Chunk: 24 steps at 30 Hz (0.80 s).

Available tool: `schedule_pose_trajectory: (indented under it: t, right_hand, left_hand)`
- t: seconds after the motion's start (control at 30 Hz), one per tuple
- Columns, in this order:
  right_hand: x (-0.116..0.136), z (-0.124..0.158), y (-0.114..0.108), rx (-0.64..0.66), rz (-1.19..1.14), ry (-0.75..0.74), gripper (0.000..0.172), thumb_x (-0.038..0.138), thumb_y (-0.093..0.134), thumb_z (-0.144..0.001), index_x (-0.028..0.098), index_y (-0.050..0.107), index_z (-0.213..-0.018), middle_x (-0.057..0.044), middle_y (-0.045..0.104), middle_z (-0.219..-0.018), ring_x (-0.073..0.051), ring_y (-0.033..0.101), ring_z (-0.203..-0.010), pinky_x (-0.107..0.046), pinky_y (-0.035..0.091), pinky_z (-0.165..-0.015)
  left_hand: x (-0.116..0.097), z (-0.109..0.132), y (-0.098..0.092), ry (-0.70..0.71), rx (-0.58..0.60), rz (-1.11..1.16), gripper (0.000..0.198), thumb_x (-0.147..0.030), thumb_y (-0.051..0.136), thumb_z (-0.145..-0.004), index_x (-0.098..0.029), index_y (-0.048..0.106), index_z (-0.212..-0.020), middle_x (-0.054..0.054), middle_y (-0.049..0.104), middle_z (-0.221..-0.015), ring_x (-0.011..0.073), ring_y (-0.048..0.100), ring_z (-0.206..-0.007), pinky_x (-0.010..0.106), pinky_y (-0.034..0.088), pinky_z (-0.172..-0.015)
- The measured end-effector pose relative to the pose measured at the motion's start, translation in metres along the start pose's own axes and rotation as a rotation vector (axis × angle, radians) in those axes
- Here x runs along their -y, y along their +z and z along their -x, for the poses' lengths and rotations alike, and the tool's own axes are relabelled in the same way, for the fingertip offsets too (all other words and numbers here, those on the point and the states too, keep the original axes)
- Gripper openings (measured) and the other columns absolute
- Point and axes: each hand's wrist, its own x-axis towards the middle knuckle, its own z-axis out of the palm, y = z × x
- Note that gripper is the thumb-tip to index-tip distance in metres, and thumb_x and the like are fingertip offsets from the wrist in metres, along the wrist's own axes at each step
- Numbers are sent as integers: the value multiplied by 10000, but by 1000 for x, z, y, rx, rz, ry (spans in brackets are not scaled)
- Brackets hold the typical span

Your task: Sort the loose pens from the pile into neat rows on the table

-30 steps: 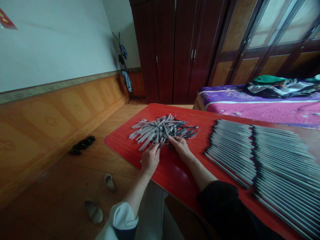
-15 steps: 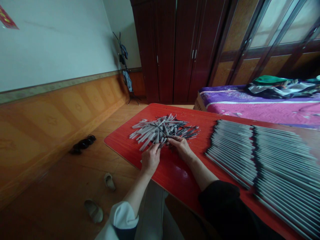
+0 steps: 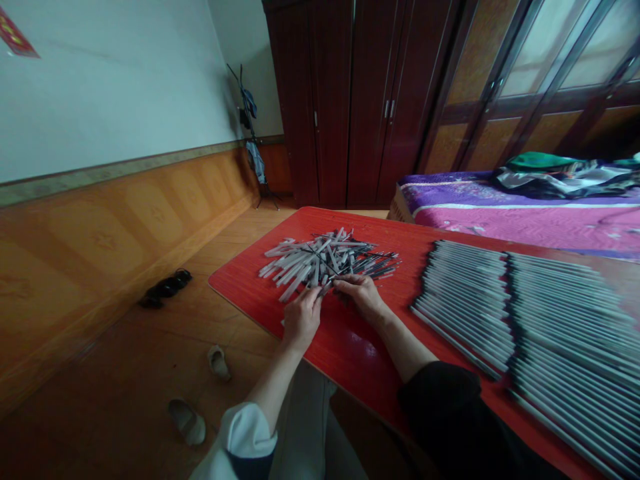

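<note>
A loose pile of thin grey and black sticks (image 3: pixel 295 263) lies on the red table (image 3: pixel 270 240), pointing in many directions. At the pile's near edge my left hand (image 3: pixel 303 317) pinches the left end of a thin stick. My right hand (image 3: pixel 361 293) pinches the same piece from the right, thumb and forefinger closed. The two fingertips are a short gap apart, and most of the stick is hidden by the fingers. To the right, long grey rods with black ends (image 3: pixel 465 300) lie side by side in a flat row, with a second row of rods (image 3: pixel 575 333) beside it.
A bed (image 3: pixel 500 207) with folded clothes (image 3: pixel 560 170) stands behind the table on the right. Dark wardrobes (image 3: pixel 340 100) line the back wall, near a coat stand (image 3: pixel 253 133). Slippers (image 3: pixel 187 421) and black shoes (image 3: pixel 167 287) are on the floor at left.
Both hands stay at the pile's near edge, with only a slight shift of the right fingers. The pile and the rods have not moved.
</note>
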Motion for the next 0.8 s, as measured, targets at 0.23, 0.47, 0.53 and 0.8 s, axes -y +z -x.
schedule_pose_trajectory:
  t: [0.23,0.47,0.53,0.8]
  right_hand:
    - [-2,0,2,-34,92,-39,340,476,712,-597,149,651,-669,-3,610,-508,-86,478,-391,-198,358,-359]
    - [-4,-1,3,-32,150,-41,342,472,714,-596,140,630,-583,-10,592,-486,-73,458,-376,-185,342,-343]
    - [-4,-1,4,-48,187,-39,354,487,707,-602,144,624,-581,-8,585,-472,-75,453,-369,-186,339,-338]
    - [-2,0,2,3,14,-5,313,439,730,-574,146,652,-649,-16,631,-542,-79,484,-407,-194,372,-380]
  left_hand:
    - [1,1,2,29,-10,-18,258,-168,465,-878,-176,602,-1095,79,682,-961,178,643,-861,256,480,-756]
    - [2,0,2,22,-22,-28,259,-159,485,-867,-174,599,-1099,83,682,-967,176,643,-862,255,477,-758]
    - [1,0,1,21,-12,-56,263,-149,477,-868,-169,601,-1099,89,680,-966,179,643,-852,257,477,-748]
    - [0,0,1,-20,-32,-11,240,-178,470,-879,-176,612,-1073,71,686,-947,175,639,-858,254,471,-765]
